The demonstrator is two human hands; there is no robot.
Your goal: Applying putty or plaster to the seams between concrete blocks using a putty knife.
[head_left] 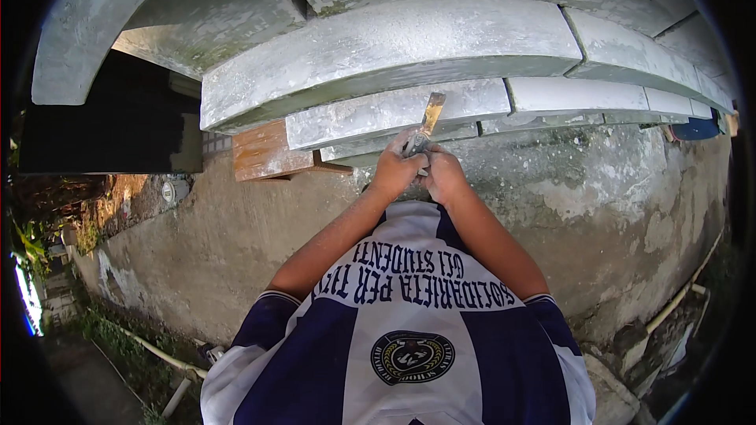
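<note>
Both hands are held together in front of the chest, close against the wall. The left hand (393,171) and right hand (443,173) are touching, both curled shut around the handle of a scraper (426,126). The handle is mostly hidden inside the grip; exact finger placement cannot be told.

The scraper's blade sticks up and slightly right from the hands, yellowish-brown, flat. Its tip is laid against the grey block (394,114) just above the hands, at or near the joint with the larger block (386,47) over it. Actual contact cannot be confirmed.

More blocks (575,96) are seen in the same course, right of the hands, with joints visible between them. Below the blocks and around the hands, a rough plastered wall (598,189) is seen, stained and patchy.

A brown wooden board (264,151) is set under the blocks, left of the hands and well apart from them. A dark opening (118,118) lies further left.

A pale pipe (685,287) runs along the ground, far right and below the hands. A blue object (697,128) is seen at the far right end of the blocks; its kind cannot be told.
</note>
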